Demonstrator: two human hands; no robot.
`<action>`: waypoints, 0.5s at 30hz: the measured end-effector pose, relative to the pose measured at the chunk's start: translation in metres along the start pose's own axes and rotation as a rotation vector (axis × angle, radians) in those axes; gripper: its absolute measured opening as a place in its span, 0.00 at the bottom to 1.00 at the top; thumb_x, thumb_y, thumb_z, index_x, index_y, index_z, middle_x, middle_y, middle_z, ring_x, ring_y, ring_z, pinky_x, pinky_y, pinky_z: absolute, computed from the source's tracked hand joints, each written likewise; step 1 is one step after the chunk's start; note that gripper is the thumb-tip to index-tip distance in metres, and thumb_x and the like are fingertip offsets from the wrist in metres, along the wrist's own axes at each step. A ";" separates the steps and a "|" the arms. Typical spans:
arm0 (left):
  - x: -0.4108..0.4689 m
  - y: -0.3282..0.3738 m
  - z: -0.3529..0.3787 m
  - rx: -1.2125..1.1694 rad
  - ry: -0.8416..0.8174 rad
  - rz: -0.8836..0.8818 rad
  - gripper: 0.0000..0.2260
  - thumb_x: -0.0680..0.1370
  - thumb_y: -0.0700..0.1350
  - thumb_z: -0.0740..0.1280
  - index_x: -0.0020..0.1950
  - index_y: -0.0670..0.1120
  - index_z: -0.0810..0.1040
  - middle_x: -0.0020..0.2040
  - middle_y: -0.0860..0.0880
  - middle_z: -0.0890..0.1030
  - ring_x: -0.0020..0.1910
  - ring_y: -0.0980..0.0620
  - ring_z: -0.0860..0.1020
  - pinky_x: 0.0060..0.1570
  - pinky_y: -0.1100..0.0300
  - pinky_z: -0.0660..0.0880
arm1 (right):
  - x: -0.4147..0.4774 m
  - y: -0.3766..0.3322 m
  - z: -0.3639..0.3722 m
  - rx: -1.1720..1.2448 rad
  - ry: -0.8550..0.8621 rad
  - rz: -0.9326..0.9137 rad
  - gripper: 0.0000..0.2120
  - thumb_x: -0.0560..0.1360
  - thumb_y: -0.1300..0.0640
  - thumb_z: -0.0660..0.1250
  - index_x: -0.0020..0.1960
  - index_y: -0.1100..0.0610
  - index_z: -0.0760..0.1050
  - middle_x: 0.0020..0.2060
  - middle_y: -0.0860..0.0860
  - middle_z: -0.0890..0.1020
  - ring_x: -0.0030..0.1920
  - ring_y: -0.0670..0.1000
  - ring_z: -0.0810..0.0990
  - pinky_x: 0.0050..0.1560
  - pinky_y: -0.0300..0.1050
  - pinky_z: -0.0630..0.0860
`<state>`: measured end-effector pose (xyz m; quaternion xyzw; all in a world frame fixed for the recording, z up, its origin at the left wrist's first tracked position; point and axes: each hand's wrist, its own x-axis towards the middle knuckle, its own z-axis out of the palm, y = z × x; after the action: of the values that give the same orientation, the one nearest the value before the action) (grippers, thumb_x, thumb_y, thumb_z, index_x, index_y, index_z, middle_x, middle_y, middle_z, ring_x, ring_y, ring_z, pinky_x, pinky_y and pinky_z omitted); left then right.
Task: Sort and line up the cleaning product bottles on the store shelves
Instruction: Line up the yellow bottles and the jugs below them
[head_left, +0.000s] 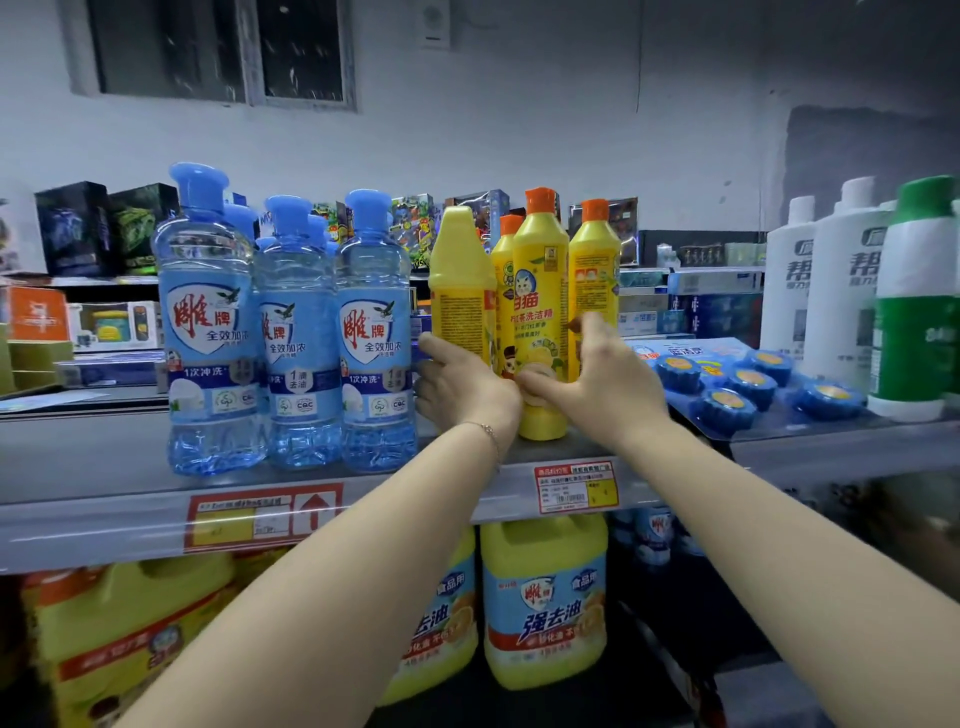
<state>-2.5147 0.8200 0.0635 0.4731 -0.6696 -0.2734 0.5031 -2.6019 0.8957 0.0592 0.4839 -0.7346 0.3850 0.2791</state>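
Several yellow dish-soap bottles stand close together on the top shelf (130, 467). My left hand (462, 387) grips the base of the leftmost yellow bottle (460, 286), whose back label faces me. My right hand (597, 371) wraps the right-hand yellow bottle (592, 270) with an orange cap, thumb pressing on the front yellow bottle (537, 291) between them. One more orange-capped yellow bottle (503, 260) stands behind. To the left, several clear blue bottles (208, 322) with blue caps stand in a row.
White bottles (841, 291) and a green-capped bottle (914, 301) stand at the right. A blister pack of blue toilet blocks (748, 382) lies beside the yellow bottles. Large yellow jugs (545, 597) fill the lower shelf. Boxed goods sit on shelves behind.
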 end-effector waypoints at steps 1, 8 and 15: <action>0.000 0.000 0.000 -0.029 -0.008 -0.002 0.39 0.71 0.42 0.73 0.73 0.44 0.51 0.70 0.39 0.64 0.69 0.38 0.66 0.68 0.42 0.64 | 0.001 -0.002 0.004 -0.046 -0.008 0.020 0.35 0.69 0.34 0.68 0.63 0.58 0.64 0.56 0.54 0.74 0.54 0.56 0.76 0.42 0.46 0.71; -0.004 0.000 -0.003 -0.073 -0.039 0.023 0.38 0.73 0.40 0.71 0.73 0.45 0.49 0.72 0.41 0.60 0.69 0.37 0.64 0.64 0.40 0.67 | 0.004 0.007 0.017 0.184 -0.088 0.306 0.36 0.62 0.35 0.74 0.64 0.46 0.64 0.72 0.58 0.55 0.69 0.65 0.64 0.64 0.58 0.69; -0.011 0.002 -0.009 -0.048 -0.083 0.035 0.44 0.73 0.40 0.71 0.76 0.46 0.41 0.75 0.40 0.54 0.72 0.37 0.59 0.67 0.38 0.65 | 0.017 0.009 0.018 0.377 -0.150 0.286 0.33 0.64 0.47 0.77 0.60 0.53 0.62 0.59 0.55 0.68 0.53 0.52 0.70 0.50 0.46 0.68</action>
<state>-2.5067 0.8317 0.0636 0.4373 -0.6911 -0.3000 0.4910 -2.6171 0.8745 0.0597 0.4459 -0.7294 0.5139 0.0714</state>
